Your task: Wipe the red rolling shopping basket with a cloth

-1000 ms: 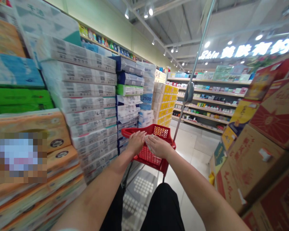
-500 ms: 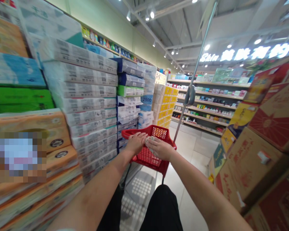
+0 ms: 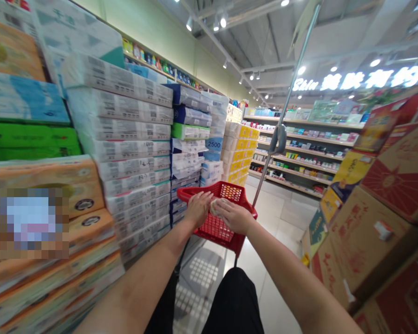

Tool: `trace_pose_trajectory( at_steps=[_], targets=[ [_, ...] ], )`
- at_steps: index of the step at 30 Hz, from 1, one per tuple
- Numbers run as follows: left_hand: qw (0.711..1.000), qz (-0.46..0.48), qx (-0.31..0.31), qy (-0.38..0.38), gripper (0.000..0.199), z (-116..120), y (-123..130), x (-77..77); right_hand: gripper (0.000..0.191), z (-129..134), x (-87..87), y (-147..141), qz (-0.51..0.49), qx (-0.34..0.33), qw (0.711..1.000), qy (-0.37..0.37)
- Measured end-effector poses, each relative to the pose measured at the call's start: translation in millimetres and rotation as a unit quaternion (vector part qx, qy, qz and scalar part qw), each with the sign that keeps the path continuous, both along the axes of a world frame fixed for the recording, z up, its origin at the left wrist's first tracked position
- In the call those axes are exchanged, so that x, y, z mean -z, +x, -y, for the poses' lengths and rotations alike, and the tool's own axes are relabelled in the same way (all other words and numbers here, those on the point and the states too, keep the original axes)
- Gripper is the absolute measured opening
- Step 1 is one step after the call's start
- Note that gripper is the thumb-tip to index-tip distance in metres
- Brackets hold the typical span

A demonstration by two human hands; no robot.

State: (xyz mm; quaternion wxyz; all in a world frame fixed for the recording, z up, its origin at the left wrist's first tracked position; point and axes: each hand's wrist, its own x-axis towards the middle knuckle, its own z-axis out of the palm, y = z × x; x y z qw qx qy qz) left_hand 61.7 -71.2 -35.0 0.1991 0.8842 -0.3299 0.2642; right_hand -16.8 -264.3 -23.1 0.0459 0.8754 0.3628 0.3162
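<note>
A red shopping cart [image 3: 220, 228] with a perforated basket stands in front of me. Above its near side, my right hand [image 3: 231, 215] has its fingers closed round a small crumpled whitish cloth or tissue [image 3: 214, 207]. My left hand [image 3: 199, 208] is just to the left, its fingers stretched out and reaching toward the same whitish piece. The fingertips of both hands are close together. Whether my left hand rests on the cart's handle cannot be made out.
Tall stacks of packaged paper [image 3: 135, 146] line the left side. Cardboard boxes [image 3: 358, 232] are piled at the right. A metal pole [image 3: 288, 99] rises beside the cart. Stocked shelves [image 3: 306, 148] stand beyond, across the pale floor [image 3: 278, 236].
The fingers of my right hand have shifted slightly over the whitish piece. My left hand has moved a little to the right. The cart looks almost unchanged.
</note>
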Motion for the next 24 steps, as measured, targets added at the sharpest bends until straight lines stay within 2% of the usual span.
trace_pose_trajectory(
  at_steps=[3,5,9,11,16,19,21,24],
  targets=[
    [1.0,0.004,0.001,0.005,0.047,-0.8,-0.5,-0.1,0.051,2.2,1.0,-0.9,0.008,-0.007,1.0,-0.028],
    [1.0,0.007,-0.001,0.003,0.046,-0.3,-1.3,-0.1,0.051,0.5,0.9,-0.1,0.0,0.003,1.0,-0.015],
    [1.0,0.006,-0.003,-0.004,0.047,0.9,-3.4,0.0,0.044,-7.3,1.3,3.4,-0.016,0.115,0.986,0.121],
    [1.0,0.007,-0.005,-0.005,0.047,1.0,-5.2,-0.4,0.042,-8.9,2.7,3.8,-0.012,0.14,0.979,0.147],
    [1.0,0.001,-0.008,-0.007,0.045,1.1,-10.1,-2.6,0.048,-0.8,8.5,-0.5,0.02,0.028,0.999,0.009],
    [1.0,-0.004,-0.007,-0.009,0.045,1.8,-11.1,-3.1,0.051,0.6,9.7,-2.0,0.027,0.017,0.999,-0.011],
    [1.0,-0.006,-0.01,-0.011,0.045,2.1,-11.1,-3.0,0.048,-3.2,9.3,-1.8,0.032,0.052,0.998,0.026],
    [1.0,-0.005,-0.008,-0.007,0.046,1.7,-10.6,-2.3,0.042,-10.4,8.4,-1.7,0.039,0.141,0.982,0.116]
  ],
)
